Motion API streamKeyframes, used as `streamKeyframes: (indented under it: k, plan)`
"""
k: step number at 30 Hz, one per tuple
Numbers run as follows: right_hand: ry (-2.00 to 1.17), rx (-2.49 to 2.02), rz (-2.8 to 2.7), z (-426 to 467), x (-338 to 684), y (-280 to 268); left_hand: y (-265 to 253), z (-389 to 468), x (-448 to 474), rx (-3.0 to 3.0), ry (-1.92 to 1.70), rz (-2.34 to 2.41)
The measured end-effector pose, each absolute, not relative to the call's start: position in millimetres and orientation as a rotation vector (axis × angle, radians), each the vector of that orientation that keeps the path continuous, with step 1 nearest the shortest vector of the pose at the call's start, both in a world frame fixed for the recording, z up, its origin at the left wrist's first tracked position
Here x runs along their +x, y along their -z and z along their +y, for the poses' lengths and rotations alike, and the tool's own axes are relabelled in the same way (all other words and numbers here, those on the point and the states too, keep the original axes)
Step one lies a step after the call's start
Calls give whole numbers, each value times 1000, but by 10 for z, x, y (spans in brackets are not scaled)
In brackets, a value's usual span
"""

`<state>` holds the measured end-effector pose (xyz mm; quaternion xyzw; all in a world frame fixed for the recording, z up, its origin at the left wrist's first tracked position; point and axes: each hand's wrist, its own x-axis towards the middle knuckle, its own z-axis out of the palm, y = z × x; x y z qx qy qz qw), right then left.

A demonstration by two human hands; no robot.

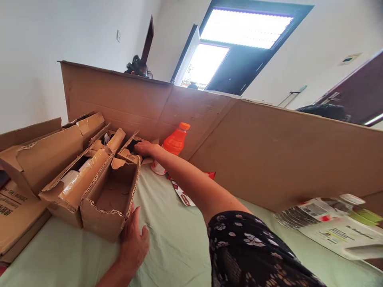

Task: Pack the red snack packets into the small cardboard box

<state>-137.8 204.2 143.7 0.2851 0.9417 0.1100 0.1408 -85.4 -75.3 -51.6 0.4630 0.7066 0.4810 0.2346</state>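
A long, narrow, open-topped cardboard box (131, 195) with torn edges stands on the green cloth. My left hand (135, 238) rests against its near right side, thumb apart from the fingers, gripping nothing. Stretched forward, my right hand (145, 148) reaches into the back part of the box, beside a small cardboard piece with a barcode (130, 157). Its fingertips are hidden there, and something dark shows next to them. The front part of the box holds only a few crumbs. Just right of my right hand stands a bottle with orange drink and an orange cap (175, 140).
Similar cardboard boxes (89, 169) stand to the left, some holding wrapped items. A red and white packet (183, 195) lies under my right forearm. At right lie a clear plastic bottle (311, 211) and a white package (332, 235). A tall cardboard partition (284, 147) closes the back; people's heads show behind it.
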Motion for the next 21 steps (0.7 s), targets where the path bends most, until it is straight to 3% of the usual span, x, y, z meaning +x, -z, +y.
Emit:
streamKeyframes:
  k: [6, 19, 21]
  plan:
    - [-342, 886, 2889, 1993, -1311, -1500, 581, -714, -862, 1285, -1351, 1960]
    - [-374, 1307, 3387, 1870, -549, -2239, 570, -650, -944, 1363, -1413, 2013]
    - [-264, 1354, 3493, 1875, -319, -2373, 558, -638, -970, 1383, -1425, 2011]
